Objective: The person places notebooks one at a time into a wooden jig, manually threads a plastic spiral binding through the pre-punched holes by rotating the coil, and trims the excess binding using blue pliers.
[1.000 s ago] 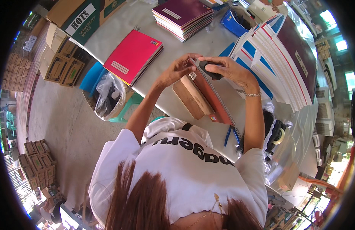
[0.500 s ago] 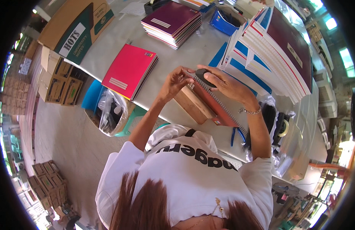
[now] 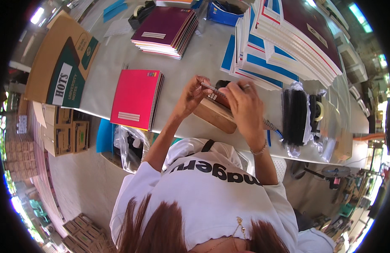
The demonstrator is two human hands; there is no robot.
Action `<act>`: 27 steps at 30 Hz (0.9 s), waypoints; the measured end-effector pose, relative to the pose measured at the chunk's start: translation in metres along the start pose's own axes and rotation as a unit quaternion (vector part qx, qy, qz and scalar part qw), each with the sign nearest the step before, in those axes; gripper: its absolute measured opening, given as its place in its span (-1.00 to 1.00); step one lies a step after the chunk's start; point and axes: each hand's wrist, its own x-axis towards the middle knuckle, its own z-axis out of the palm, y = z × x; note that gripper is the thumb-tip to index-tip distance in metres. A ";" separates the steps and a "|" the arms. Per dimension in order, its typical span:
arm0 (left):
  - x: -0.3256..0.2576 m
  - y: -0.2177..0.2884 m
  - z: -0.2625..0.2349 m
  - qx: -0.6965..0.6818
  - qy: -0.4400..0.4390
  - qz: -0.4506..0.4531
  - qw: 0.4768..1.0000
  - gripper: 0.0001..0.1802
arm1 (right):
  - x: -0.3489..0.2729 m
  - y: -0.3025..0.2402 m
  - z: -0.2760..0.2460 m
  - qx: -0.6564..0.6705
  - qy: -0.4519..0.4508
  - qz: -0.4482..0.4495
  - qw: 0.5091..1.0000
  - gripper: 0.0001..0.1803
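Note:
My left hand (image 3: 194,96) is closed in a pinch on the end of a spiral coil (image 3: 210,87) along a notebook's edge. My right hand (image 3: 245,109), slightly blurred, curls its fingers over the same coil and hides much of it. A reddish-brown notebook (image 3: 220,99) lies between the hands, mostly covered, resting against a wooden block (image 3: 215,116). Behind the fingers shows part of a dark object (image 3: 222,83). The coil's loose tail (image 3: 271,125) sticks out to the right of my right wrist, next to a blue handle-like piece (image 3: 268,138).
A pink notebook stack (image 3: 136,99) lies left, a maroon stack (image 3: 163,26) behind it. At the right rise tall notebook piles (image 3: 283,40). Black coils (image 3: 295,117) and a tape roll (image 3: 320,110) sit at the table's right. A cardboard box (image 3: 62,63) stands far left.
The view has shifted. My right hand has let go of the dark object and moved onto the coil, now lower over the notebook. My left hand stays at the coil's end.

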 end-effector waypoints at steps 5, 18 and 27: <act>0.002 0.008 -0.001 -0.008 -0.029 0.001 1.000 -0.77 | -0.004 0.011 0.017 0.003 0.016 0.021 1.000 -0.73; 0.003 0.002 -0.008 -0.040 -0.037 -0.019 0.998 -0.69 | 0.008 -0.013 0.014 -0.043 0.083 -0.023 0.995 -0.77; 0.002 -0.003 -0.015 -0.075 -0.056 -0.020 0.995 -0.65 | 0.012 -0.001 0.031 -0.067 0.054 -0.013 0.996 -0.76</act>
